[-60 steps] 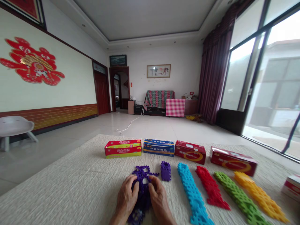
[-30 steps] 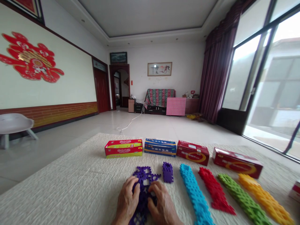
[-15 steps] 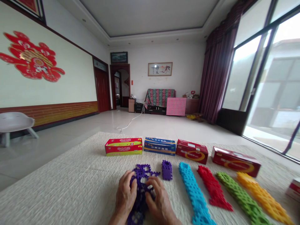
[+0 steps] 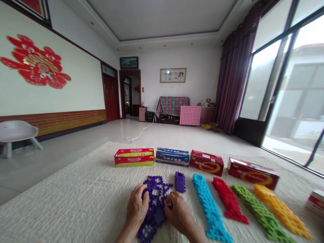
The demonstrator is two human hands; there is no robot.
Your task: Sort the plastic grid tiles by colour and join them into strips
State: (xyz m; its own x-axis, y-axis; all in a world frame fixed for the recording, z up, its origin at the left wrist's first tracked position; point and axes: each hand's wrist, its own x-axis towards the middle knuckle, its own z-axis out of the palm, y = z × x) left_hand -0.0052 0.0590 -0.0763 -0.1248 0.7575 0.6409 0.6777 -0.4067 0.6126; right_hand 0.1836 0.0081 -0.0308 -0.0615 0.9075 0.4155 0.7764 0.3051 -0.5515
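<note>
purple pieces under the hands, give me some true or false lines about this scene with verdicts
1. The left hand and right hand both rest on the purple plastic pieces. True.
2. A small purple stack sits between those pieces and the blue strip. True.
3. The yellow strip lies right next to the blue strip. False: the red strip lies next to it.
4. A red box stands directly behind the small purple stack. False: a blue box stands there.
5. The red strip lies on a cream rug. True.
</note>
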